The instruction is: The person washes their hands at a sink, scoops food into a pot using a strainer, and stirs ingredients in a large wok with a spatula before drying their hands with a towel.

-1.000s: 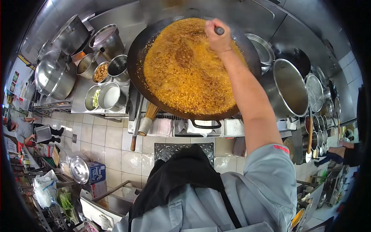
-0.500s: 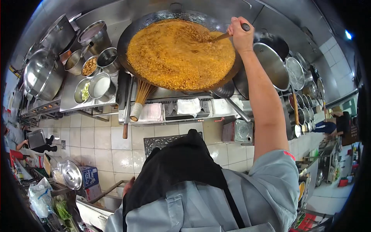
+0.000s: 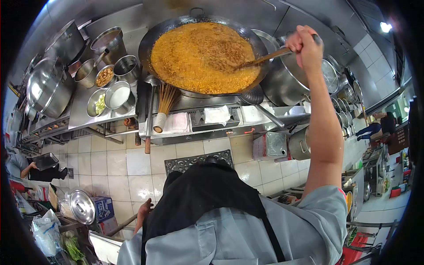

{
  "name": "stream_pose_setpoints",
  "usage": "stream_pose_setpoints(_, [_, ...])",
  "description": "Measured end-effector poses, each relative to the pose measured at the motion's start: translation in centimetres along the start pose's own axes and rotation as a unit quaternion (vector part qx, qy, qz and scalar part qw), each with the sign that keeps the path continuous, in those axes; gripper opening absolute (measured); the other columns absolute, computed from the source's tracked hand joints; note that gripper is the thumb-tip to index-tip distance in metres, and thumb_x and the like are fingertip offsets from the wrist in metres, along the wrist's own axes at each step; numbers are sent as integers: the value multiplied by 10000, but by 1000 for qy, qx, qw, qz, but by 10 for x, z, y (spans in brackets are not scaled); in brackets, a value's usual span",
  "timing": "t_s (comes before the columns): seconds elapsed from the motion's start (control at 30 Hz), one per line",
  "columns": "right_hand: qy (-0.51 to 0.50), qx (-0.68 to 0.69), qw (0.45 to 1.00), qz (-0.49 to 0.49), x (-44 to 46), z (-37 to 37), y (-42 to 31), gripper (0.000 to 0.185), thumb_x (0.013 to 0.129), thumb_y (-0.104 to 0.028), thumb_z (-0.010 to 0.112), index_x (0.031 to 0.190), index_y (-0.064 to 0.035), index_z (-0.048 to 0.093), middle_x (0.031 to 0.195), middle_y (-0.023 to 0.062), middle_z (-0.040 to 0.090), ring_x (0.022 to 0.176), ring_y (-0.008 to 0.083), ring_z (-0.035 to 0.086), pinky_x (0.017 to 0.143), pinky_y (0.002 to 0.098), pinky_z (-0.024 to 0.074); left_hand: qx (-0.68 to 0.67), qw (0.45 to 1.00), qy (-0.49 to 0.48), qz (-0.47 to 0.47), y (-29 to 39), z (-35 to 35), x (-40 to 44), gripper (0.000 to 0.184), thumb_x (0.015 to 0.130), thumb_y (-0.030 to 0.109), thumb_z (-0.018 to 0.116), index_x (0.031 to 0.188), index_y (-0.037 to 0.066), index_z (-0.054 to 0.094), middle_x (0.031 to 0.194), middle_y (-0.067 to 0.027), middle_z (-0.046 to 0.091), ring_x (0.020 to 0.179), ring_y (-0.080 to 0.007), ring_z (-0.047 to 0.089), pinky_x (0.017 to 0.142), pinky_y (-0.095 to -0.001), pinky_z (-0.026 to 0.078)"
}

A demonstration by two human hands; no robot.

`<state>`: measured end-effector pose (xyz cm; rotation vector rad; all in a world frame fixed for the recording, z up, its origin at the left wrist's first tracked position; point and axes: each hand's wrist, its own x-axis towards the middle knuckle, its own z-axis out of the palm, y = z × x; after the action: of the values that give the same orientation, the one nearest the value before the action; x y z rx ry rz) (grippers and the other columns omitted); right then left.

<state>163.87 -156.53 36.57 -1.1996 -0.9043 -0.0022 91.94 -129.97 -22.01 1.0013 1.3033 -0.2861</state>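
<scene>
My right hand is closed around a long wooden-handled stirring tool, near its dark end. The tool slants down to the left into a large wok. Its working end is hidden in the bubbling orange-brown sauce, which is full of small bits. Low at my left side hangs my left hand, holding nothing, its fingers loosely apart. A bamboo wok brush and a perforated skimmer lie at the wok's near edge.
Left of the wok stand metal pots, a bowl of brown chunks and a pot of white contents. A big steel pot sits on the right. Folded white cloths line the stove front. A person holds a dark tray at far left.
My right hand has moved right and slightly up, drawing the tool rightward through the sauce. More of its handle shows. My left hand has come further into view.
</scene>
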Motion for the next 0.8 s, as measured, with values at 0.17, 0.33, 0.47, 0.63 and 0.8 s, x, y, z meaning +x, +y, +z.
stream_pose_setpoints(0.17, [-54, 31, 997, 35, -3, -1, -27, 380, 999, -167, 577, 658, -95, 424, 537, 20, 373, 492, 155, 361, 605, 373, 411, 14, 1000, -9, 8, -16, -15, 23, 792, 1011, 463, 608, 1552, -52, 346, 1525, -232, 482, 1290, -384, 564, 981, -500, 532])
stream_pose_setpoints(0.33, [-66, 90, 992, 59, -21, 12, -15, 361, 997, -157, 557, 667, -96, 426, 538, 27, 362, 495, 162, 362, 603, 376, 391, 14, 999, -39, 24, -27, -29, 40, 778, 1012, 425, 622, 1565, -39, 330, 1535, -222, 472, 1310, -405, 542, 969, -515, 539])
stream_pose_setpoints(0.47, [-28, 144, 988, 42, -43, 17, 37, 315, 983, -116, 535, 687, -89, 433, 557, 36, 378, 507, 165, 378, 600, 380, 390, -16, 991, -104, 82, -10, -27, 29, 771, 1013, 395, 632, 1575, -29, 318, 1543, -214, 465, 1325, -422, 524, 959, -527, 545])
stream_pose_setpoints(0.63, [10, 159, 987, -23, -73, 42, 111, 287, 1022, -62, 506, 747, -59, 422, 601, 39, 413, 558, 154, 397, 602, 346, 386, -117, 990, -81, -19, -10, -28, 33, 805, 996, 517, 596, 1575, 15, 349, 1563, -225, 426, 1343, -437, 492, 1006, -585, 482])
stream_pose_setpoints(0.8, [49, 120, 989, -65, -56, 65, 180, 326, 1035, -50, 518, 733, -65, 398, 618, 41, 461, 595, 146, 444, 587, 327, 394, -65, 996, 8, -55, 7, -5, 6, 780, 981, 566, 588, 1536, 48, 409, 1483, -229, 480, 1274, -420, 533, 1000, -576, 463])
